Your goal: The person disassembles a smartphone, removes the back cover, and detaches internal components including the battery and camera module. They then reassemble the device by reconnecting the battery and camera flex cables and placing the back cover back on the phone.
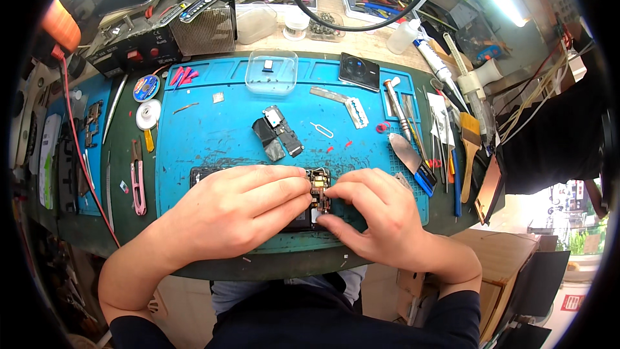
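Note:
An opened smartphone (321, 184) lies on the blue mat close to me, its circuit board bare at the right end. My left hand (248, 203) rests across the phone, fingers straight and side by side, their tips at the board; the thumb is hidden. My right hand (378, 210) grips the phone's right end, the thumb at its lower corner and bent fingers by the board's edge. Beyond the hands sit a dark phone inner cover part (284, 130), a metal SIM eject pin (322, 130) and a clear plastic box (272, 72) holding small parts.
Right of the phone are a metal blade (403, 154), a screwdriver (395, 106) and a wooden brush (471, 139). Pink-handled pliers (138, 187) and a solder reel (147, 88) are at left. A black phone part with a round camera area (360, 72) lies behind. A black cable (361, 28) loops overhead.

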The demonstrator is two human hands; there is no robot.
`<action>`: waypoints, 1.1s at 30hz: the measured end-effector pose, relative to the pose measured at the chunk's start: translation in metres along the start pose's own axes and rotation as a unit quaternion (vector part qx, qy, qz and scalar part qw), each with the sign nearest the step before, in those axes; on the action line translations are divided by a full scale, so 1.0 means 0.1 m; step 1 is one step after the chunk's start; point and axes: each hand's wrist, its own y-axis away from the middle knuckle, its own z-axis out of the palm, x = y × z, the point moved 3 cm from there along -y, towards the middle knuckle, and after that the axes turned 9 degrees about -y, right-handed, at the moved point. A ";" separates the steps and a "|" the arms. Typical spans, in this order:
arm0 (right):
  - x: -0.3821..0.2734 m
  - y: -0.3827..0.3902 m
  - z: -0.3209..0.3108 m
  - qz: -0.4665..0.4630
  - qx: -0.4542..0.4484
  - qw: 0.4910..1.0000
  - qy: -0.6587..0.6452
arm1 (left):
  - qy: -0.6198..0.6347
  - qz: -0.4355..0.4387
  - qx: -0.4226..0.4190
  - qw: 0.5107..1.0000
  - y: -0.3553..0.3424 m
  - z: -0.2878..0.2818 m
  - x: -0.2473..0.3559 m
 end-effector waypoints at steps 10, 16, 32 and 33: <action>-0.05 0.17 -0.02 -0.128 0.101 0.975 0.149 | 0.009 -0.013 -0.022 1.000 -0.05 0.02 0.09; -0.06 0.30 -0.03 -0.112 0.094 0.976 0.159 | -0.023 -0.010 -0.031 0.999 -0.05 0.04 0.13; -0.22 0.19 0.24 -0.124 0.126 0.964 0.198 | 0.018 -0.007 -0.050 0.999 -0.01 -0.03 0.06; -0.24 0.17 0.26 -0.116 0.124 0.965 0.200 | 0.018 -0.009 -0.052 0.998 -0.01 -0.04 0.06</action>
